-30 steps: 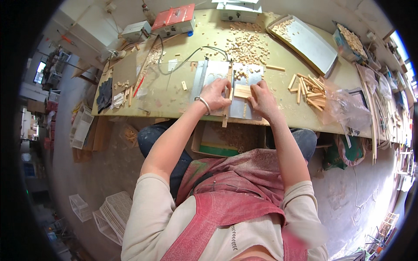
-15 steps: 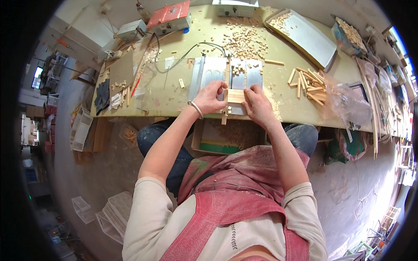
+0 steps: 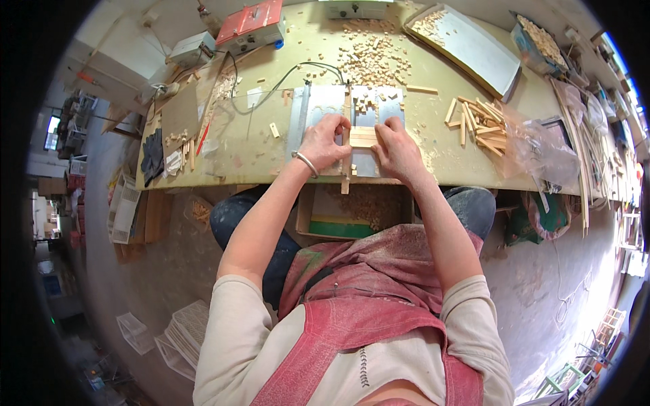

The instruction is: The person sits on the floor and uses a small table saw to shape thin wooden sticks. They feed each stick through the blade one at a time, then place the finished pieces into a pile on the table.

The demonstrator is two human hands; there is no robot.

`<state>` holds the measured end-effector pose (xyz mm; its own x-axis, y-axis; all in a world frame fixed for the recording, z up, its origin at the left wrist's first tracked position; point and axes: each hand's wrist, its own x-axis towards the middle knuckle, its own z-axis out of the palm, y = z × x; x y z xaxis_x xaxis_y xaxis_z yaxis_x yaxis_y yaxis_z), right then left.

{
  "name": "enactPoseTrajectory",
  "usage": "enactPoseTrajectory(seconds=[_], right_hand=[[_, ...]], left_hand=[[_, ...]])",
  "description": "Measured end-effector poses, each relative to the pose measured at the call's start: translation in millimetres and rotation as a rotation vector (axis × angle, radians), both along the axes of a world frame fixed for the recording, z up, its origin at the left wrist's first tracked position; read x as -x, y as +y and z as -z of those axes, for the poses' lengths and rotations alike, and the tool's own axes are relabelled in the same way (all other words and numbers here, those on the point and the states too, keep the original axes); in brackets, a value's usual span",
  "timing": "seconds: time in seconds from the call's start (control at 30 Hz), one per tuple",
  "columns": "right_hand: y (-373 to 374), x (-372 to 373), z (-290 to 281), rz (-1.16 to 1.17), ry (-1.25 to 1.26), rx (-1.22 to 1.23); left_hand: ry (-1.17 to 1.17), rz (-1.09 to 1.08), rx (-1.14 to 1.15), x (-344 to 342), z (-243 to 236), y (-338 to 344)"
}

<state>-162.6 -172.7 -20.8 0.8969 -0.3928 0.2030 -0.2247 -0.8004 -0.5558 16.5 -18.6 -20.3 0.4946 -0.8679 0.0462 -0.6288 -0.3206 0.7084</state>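
Both hands pressed on a small bundle of wooden sticks point(image 3: 363, 137): our left hand point(image 3: 323, 143) lay flat with fingers together against the bundle's left end, our right hand point(image 3: 397, 150) held its right end, fingers curled down. We saw the bundle sitting between them on a grey metal plate point(image 3: 323, 103), touching a long wooden strip point(image 3: 347, 145) that ran across it. Beyond the hands lay a heap of small wood blocks point(image 3: 374, 59); right of the right hand, loose sticks point(image 3: 477, 125); below, a cardboard box point(image 3: 353, 213) under the bench edge.
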Motion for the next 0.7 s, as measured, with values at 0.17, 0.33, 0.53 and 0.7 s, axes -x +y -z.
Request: enactPoseTrajectory(seconds=[0.17, 0.33, 0.53, 0.7], right_hand=[[-4.7, -7.1, -2.1, 0.023, 0.026, 0.006], [-11.3, -15.2, -5.6, 0.039, 0.098, -0.037], [-18.8, -23.5, -5.0, 0.059, 0.137, -0.061], [-22.4, -29.0, -7.2, 0.073, 0.131, -0.072]], left_hand=[[0.030, 0.000, 0.005, -6.1, -3.8, -7.6], [0.036, -0.004, 0.010, -14.8, -0.8, -14.9], [0.019, -0.003, 0.007, -22.0, 1.1, -23.4], [0.016, -0.023, -0.012, -27.4, 3.1, -28.5]])
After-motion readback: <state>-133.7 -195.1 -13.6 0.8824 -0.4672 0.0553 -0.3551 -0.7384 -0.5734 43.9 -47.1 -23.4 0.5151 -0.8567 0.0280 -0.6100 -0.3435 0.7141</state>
